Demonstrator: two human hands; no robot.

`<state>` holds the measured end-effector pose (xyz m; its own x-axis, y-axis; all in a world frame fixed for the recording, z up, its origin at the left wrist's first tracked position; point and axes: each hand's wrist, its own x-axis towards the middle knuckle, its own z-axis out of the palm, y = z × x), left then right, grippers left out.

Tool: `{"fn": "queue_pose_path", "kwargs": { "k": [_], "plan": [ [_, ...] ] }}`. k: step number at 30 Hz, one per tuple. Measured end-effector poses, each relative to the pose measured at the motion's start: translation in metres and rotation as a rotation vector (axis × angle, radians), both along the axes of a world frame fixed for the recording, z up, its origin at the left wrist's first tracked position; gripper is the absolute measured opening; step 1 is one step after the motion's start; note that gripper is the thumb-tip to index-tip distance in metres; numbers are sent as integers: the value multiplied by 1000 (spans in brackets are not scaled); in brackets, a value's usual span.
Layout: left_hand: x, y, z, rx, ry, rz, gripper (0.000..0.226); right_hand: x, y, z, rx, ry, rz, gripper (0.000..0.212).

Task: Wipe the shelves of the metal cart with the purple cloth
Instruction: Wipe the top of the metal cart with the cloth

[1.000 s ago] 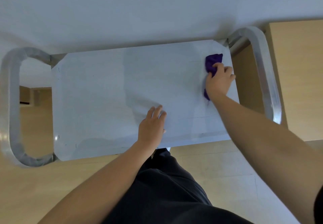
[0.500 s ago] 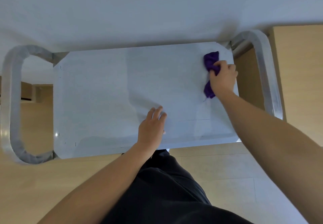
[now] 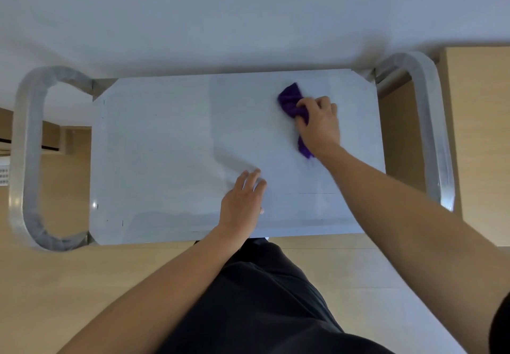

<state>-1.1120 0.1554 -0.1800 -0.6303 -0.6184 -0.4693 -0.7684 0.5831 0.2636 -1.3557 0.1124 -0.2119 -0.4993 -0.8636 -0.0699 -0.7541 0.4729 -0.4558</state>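
**Cart** (image 3: 154, 226), metal. Seen from above. The top shelf (image 3: 171, 122) is a pale grey sheet with its long side running left to right and its far edge close to a white wall (image 3: 248, 17). A looped tube handle stands at each end: left handle (image 3: 26, 146), right handle (image 3: 432, 133).

**Cloth** (image 3: 289, 101), purple. Bunched up and lying on the top shelf, in its far right part. One end sticks out to the far left of the hand that covers it. A smaller end shows on the near side, by the wrist.

**Right hand** (image 3: 318, 124). On top of the cloth, knuckles up. Its fingers (image 3: 317, 103) are curled tight round the bunched fabric, which it holds against the shelf.

**Left hand** (image 3: 242, 202). Palm down, fingers straight and close together, resting flat on the shelf. It sits close to the near edge, about midway along, and holds nothing. It is well apart from the cloth.

**Surroundings.**
- Dark trousers (image 3: 262, 304) show below the near edge.
- The floor (image 3: 69, 284) is light wood.
- A wooden cabinet (image 3: 480, 138) stands just beside the right handle.
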Motion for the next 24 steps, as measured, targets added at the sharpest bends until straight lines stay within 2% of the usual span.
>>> {"fn": "queue_pose_path", "kwargs": {
  "k": [4, 8, 10, 14, 16, 19, 24],
  "plan": [
    [-1, 1, -1, 1, -2, 3, 51, -62, 7, 5, 80, 17, -317, 29],
    [-1, 1, -2, -3, 2, 12, 52, -57, -3, 3, 135, 44, -468, 27],
    [-1, 2, -2, -7, 13, 19, 52, -29, -14, 0, 102, 44, -402, 31],
    [-2, 4, -6, -13, 29, 36, 54, 41, -26, -3, 13, -6, 20, 31],
    [-2, 4, -7, -13, 24, 26, 54, 51, -26, -2, -16, -10, 132, 29],
    [-2, 4, -7, -16, 27, 25, 54, 22, -20, -2, -37, -3, 65, 31],
    [-2, 4, -9, -24, 24, 23, 54, -47, 8, -2, 5, 33, -266, 33]
  ]
}}
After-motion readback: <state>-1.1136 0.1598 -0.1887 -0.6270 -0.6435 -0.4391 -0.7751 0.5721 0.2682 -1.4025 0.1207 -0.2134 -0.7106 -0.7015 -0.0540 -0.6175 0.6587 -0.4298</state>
